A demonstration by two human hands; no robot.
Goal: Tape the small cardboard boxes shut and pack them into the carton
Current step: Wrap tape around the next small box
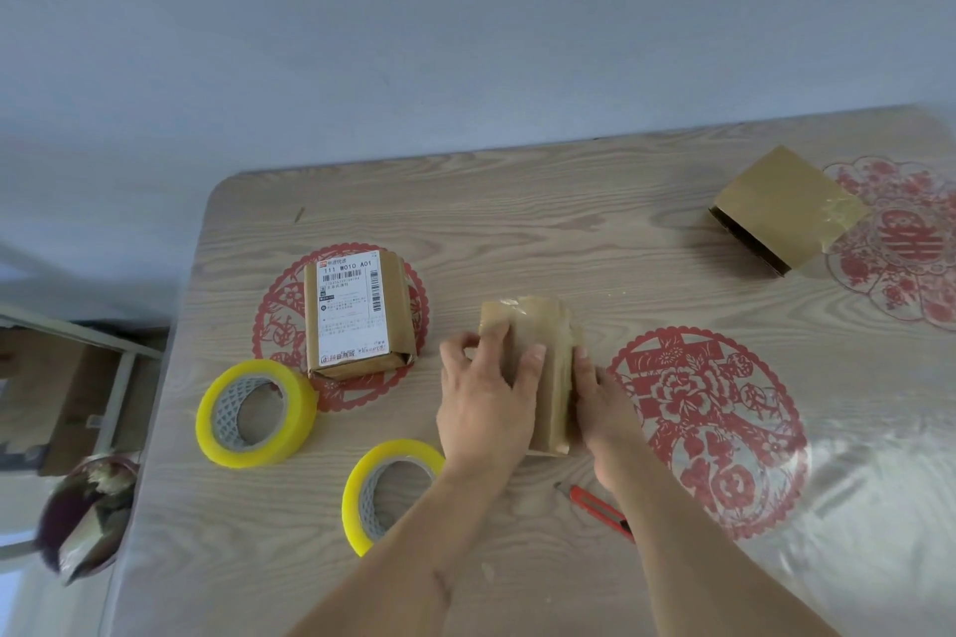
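**Both hands on a small box at mid-table**

Two rolls of yellow-edged tape lie flat toward the table's left edge: one roll nearer the edge, the second roll closer to the near edge, with the left forearm crossing over its right side. Just beyond the first roll a labelled box sits on a red paper-cut circle, a white shipping label covering its top. A red utility knife lies near the front edge, partly under the right forearm. By the far right corner a third box lies tilted, one end open and dark, its edge overlapping a red floral paper-cut. A large red paper-cut lies just right of the hands. The table has a wood-grain top under clear film.

The small cardboard box, glossy with tape, lies at the middle of the table. The left hand rests on its top and left side, fingers spread and lightly bent over the surface. The right hand presses flat against its right side, fingers straight.
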